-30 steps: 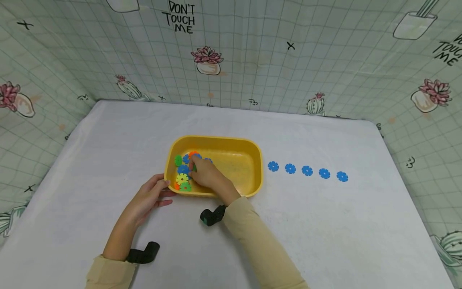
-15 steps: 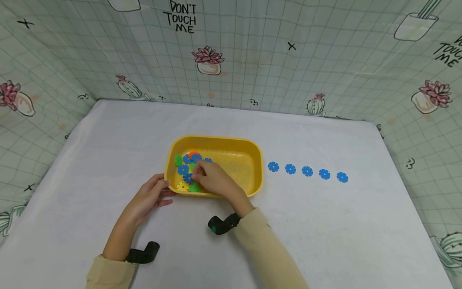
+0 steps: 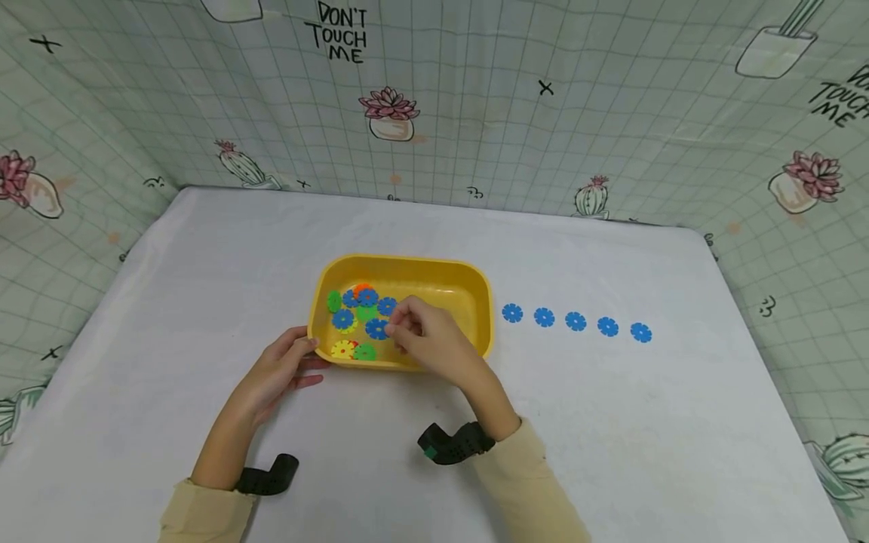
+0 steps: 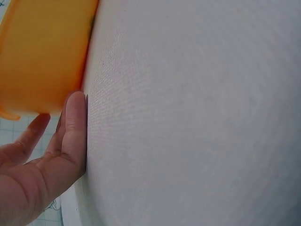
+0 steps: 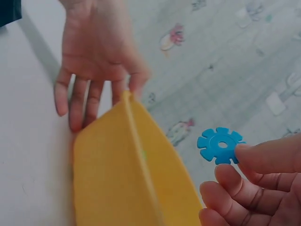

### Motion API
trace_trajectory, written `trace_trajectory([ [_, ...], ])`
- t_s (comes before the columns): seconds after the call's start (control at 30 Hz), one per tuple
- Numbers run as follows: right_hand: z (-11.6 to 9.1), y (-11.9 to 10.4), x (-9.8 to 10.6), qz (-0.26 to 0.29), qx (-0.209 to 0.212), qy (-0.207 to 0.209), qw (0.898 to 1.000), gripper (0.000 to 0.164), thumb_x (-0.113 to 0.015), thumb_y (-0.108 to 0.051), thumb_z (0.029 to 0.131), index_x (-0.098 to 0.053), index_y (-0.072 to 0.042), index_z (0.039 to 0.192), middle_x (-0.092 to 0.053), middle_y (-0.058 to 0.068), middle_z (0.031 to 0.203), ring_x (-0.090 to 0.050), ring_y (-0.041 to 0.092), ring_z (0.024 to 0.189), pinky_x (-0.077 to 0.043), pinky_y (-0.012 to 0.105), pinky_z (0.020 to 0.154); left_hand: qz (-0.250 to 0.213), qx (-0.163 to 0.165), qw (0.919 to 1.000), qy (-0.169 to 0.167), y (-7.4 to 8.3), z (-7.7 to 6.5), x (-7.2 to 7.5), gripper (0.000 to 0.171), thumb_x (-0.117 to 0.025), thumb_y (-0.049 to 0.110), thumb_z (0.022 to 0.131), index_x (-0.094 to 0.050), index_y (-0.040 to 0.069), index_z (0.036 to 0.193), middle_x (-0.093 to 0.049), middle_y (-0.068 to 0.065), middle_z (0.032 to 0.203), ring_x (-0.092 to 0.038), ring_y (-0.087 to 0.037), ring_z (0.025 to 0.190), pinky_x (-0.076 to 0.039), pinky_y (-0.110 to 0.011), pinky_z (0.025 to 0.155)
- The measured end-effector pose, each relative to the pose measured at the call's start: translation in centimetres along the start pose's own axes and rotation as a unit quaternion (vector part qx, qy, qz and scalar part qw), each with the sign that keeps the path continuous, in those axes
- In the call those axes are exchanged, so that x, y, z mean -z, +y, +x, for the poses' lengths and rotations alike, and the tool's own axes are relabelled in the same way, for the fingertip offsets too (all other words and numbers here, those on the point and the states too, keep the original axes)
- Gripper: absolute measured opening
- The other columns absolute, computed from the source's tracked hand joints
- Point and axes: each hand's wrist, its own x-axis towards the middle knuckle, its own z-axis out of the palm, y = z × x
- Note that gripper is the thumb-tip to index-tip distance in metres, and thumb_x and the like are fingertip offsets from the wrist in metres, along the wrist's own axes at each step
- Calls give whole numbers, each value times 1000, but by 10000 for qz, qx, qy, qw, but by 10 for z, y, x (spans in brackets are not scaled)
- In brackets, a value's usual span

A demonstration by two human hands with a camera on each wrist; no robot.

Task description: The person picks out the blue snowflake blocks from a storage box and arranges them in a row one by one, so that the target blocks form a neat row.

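Observation:
In the head view a yellow tray (image 3: 441,290) holds flower-shaped discs with notched edges, in blue, green, yellow and orange, gathered at its left side. My right hand (image 3: 437,339) pinches a blue notched disc (image 3: 376,329) between thumb and fingertips, raised above the tray. The right wrist view shows this blue disc (image 5: 219,146) close up, with a hole in its middle. My left hand (image 3: 278,369) touches the tray's front left corner. Its fingers (image 5: 77,103) are fairly straight against the outside wall, the thumb near the rim.
Several blue discs (image 3: 575,321) lie spaced out in a row on the white-covered table (image 3: 611,437), right of the tray. A printed cloth (image 3: 475,113) hangs behind and at both sides. Each wrist wears a black mount (image 3: 271,475).
My right hand has moved right from the discs at the tray's left side and now carries a blue disc. A few discs in the tray have shifted. The left hand stays put.

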Motion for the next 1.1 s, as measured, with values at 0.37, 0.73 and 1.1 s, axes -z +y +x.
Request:
trace_trajectory([
  [0.37, -32, 11, 24, 626, -392, 522, 9959, 12, -56, -18, 92, -54, -7, 98, -58, 10, 79, -58, 37, 76, -54, 39, 65, 48, 7, 10000, -3, 1, 0, 0, 51, -36, 30, 99, -30, 2, 140, -49, -24, 127, -60, -16, 99, -55, -27, 82],
  [0.73, -56, 32, 47, 769, -646, 1314, 9862, 17, -57, -20, 92, -53, -5, 100, -58, 12, 79, -58, 23, 70, -53, 29, 63, 49, -2, 10000, -4, 1, -1, 0, 51, -37, 31, 98, -30, 2, 140, -49, -24, 127, -60, -15, 99, -55, -26, 82],
  [1.1, -67, 60, 65, 932, -1060, 1906, 9715, 21, -55, -20, 93, -52, -1, 102, -59, 11, 79, -59, 21, 68, -53, 25, 64, 57, -13, 10000, -14, 1, -1, 0, 50, -36, 31, 98, -31, 2, 139, -49, -23, 126, -60, -15, 99, -55, -27, 82],
])
